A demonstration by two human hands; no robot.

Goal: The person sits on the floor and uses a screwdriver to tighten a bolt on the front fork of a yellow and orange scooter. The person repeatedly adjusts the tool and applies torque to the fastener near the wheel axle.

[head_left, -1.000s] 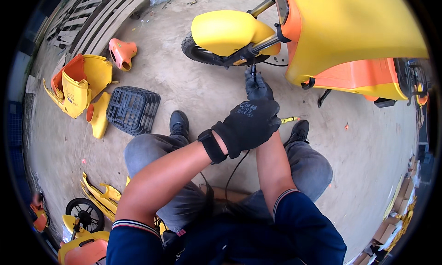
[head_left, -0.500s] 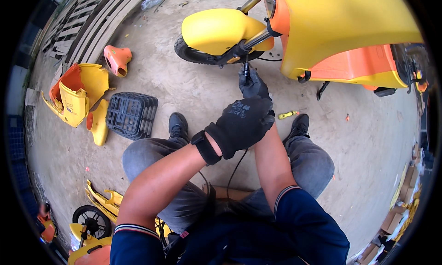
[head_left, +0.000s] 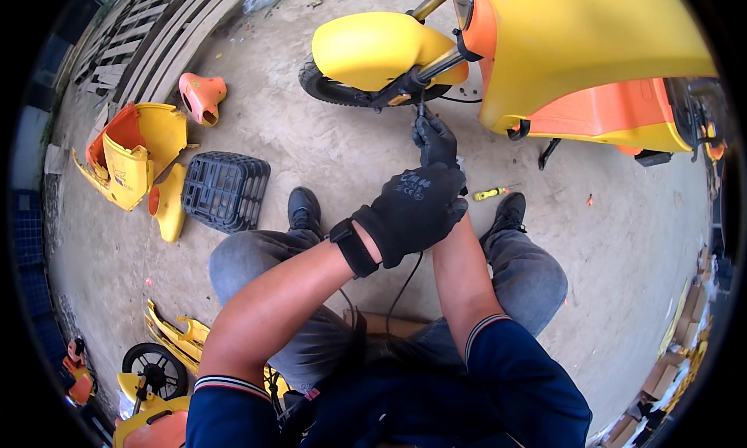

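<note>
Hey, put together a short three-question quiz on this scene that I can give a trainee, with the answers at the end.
1. True or false: the left hand and the right hand are both gloved.
2. Which hand is nearer the scooter's front wheel?
3. Where does the yellow-handled screwdriver lie?
A) Inside the black basket
B) On top of the front wheel
C) On the floor near the right shoe

Key: 1. True; 2. The right hand; 3. C
</note>
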